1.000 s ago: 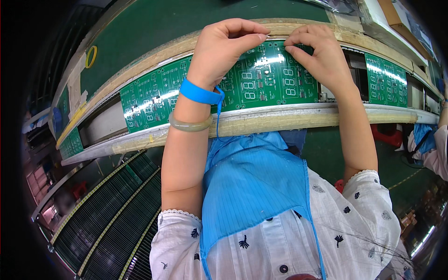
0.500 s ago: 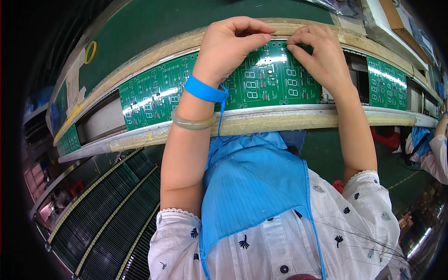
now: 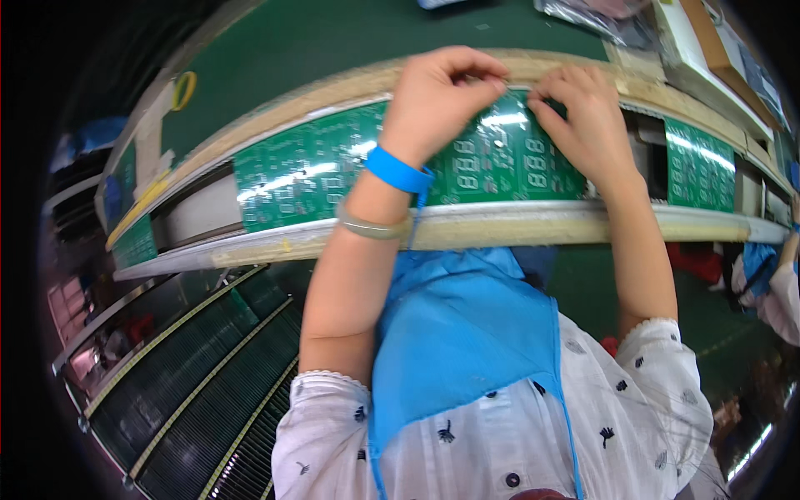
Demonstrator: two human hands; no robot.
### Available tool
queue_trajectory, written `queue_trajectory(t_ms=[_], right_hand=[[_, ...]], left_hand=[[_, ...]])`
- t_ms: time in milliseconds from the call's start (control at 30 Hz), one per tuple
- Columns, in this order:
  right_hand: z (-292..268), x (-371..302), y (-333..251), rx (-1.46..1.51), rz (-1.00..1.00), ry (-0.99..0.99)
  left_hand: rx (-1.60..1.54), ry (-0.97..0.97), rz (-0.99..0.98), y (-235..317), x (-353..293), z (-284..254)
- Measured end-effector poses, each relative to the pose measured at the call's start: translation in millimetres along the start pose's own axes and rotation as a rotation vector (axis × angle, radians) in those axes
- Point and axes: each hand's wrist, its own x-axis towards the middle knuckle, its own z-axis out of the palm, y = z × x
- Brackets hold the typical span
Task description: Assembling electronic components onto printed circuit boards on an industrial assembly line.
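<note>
A long green circuit board [image 3: 283,179] with rows of white digit displays lies between the two rails of a line in front of me. My left hand [image 3: 446,100], with a blue wrist strap and a bangle on its arm, is over the board's far edge. Its thumb and forefinger are pinched together; anything between them is too small to make out. My right hand [image 3: 583,121] is beside it, fingers curled to the thumb at the same far edge. What its fingertips hold, if anything, is hidden. The board's middle is partly covered by my left wrist.
Another green board [image 3: 700,167] sits farther right between the rails, and part of one [image 3: 136,243] at the left end. A wooden front rail [image 3: 517,225] runs before me. Slotted black racks [image 3: 192,375] stand lower left. A yellow tape ring [image 3: 184,90] lies far left.
The whole view has shifted slightly, so everything appears a little lower and farther right, with some blur. Both hands stay at about the same spot on the board's far edge.
</note>
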Motion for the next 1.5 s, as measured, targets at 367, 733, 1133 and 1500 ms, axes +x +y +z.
queue_trajectory(t_ms=[367, 733, 1133, 1500], right_hand=[[-4.3, -5.4, -13.3, 0.016, 0.053, -0.015], [-7.8, -7.4, -12.5, 0.118, 0.069, 0.024], [-18.7, 7.1, 14.9, 0.303, 0.178, 0.106], [-6.9, -13.7, 32.5, 0.316, 0.195, 0.150]], left_hand=[[-0.023, 0.063, -0.020, 0.1, -7.4, 11.7], [-0.073, 0.059, 0.030, -2.0, -4.6, 22.7], [0.005, 0.110, 0.038, -3.3, 2.3, 23.7], [0.300, 0.175, 0.237, -0.4, -17.2, 27.8]])
